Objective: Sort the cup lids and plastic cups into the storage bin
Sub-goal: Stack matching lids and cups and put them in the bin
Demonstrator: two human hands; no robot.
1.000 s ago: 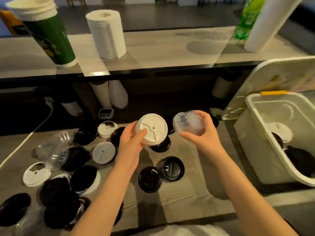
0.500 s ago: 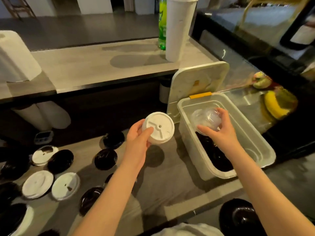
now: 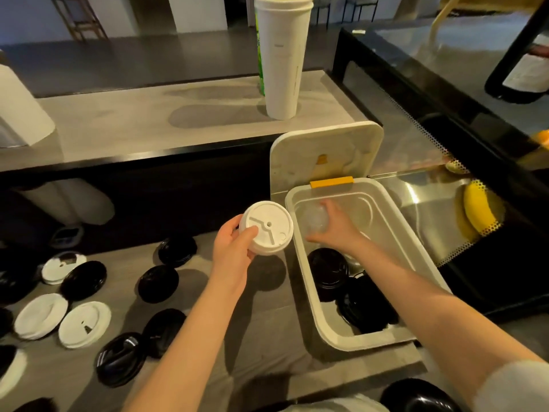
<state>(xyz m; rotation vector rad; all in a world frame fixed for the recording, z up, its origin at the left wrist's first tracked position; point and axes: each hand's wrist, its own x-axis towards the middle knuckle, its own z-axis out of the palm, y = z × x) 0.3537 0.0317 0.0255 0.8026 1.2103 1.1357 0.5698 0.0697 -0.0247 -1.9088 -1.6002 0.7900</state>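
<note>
- Our right hand [image 3: 338, 226] reaches down inside the storage bin [image 3: 383, 340], fingers curled around a clear plastic cup [image 3: 315, 219] toward the bin's 12 o'clock end. We judge it is held low so the cup can be set down rather than dropped.
- Our left hand [image 3: 234, 248] pinches a white cup lid [image 3: 267, 227] by its rim, thumb on top and fingers beneath, hovering just outside the bin's wall at 9 o'clock. It looks parked there to go in next, once the right hand clears.
- Black lids [image 3: 350, 286] already lie in the bin toward its 6 o'clock end, so the far end is the free space for the cup, which may be why we reach there.
- The bin's cover [image 3: 323, 153] stands tilted open at 12 o'clock, leaving the mouth unobstructed.
- On the tabletop [image 3: 208, 292] at 8 o'clock from the bin, more white lids [image 3: 84, 324] and black ones [image 3: 159, 283] lie scattered, so plenty of sorting is left.
- A tall white cup stack [image 3: 282, 60] stands on the upper ledge at 12 o'clock, well apart.
</note>
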